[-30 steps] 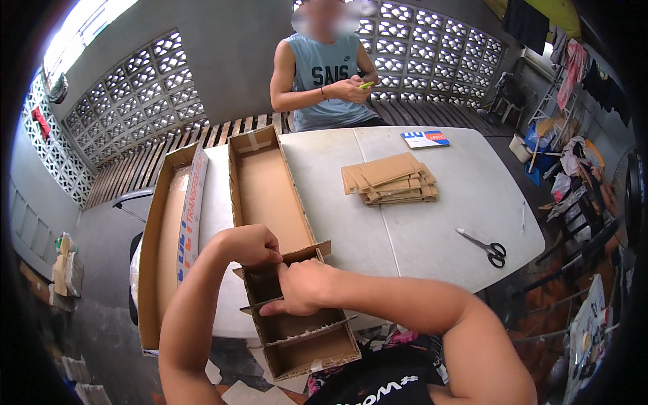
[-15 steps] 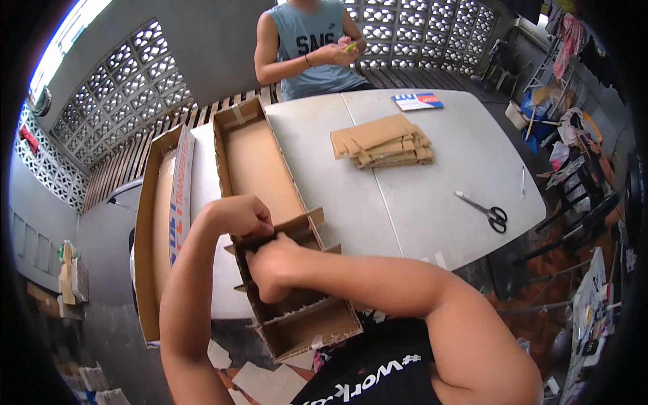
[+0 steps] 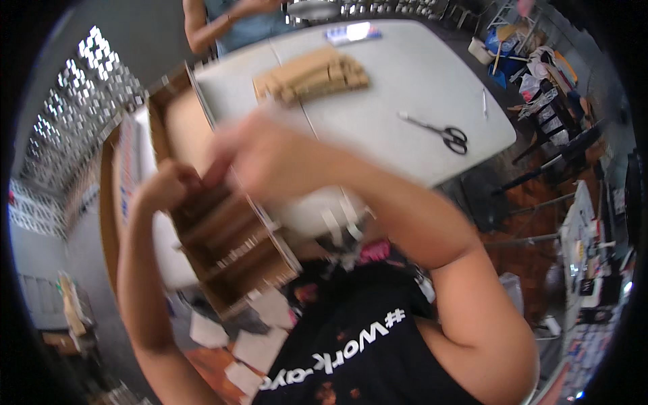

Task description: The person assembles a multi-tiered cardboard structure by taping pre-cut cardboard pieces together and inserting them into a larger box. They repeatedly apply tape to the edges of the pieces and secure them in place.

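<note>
A long, open cardboard box (image 3: 185, 125) lies across the left part of the white table, its near end toward me. Cardboard dividers (image 3: 226, 236) split its near part into compartments. My left hand (image 3: 165, 187) is at the box's left side, its fingers curled in near the dividers; what they pinch, if anything, is hidden. Smeared by motion, my right hand (image 3: 263, 155) hovers over the box's right wall, just right of the left hand. Whether it holds anything does not show.
Another long cardboard box (image 3: 108, 196) stands along the left. On the white table (image 3: 398, 88) are stacked cardboard strips (image 3: 314, 74), black-handled scissors (image 3: 449, 137), a thin white stick (image 3: 484, 104) and a flat blue-and-white packet (image 3: 352, 32). A person (image 3: 243, 27) is at the far side.
My right hand has come up out of the compartments, above the box. The left hand stays near the dividers. The view has shifted, so the table sits higher and further left.
</note>
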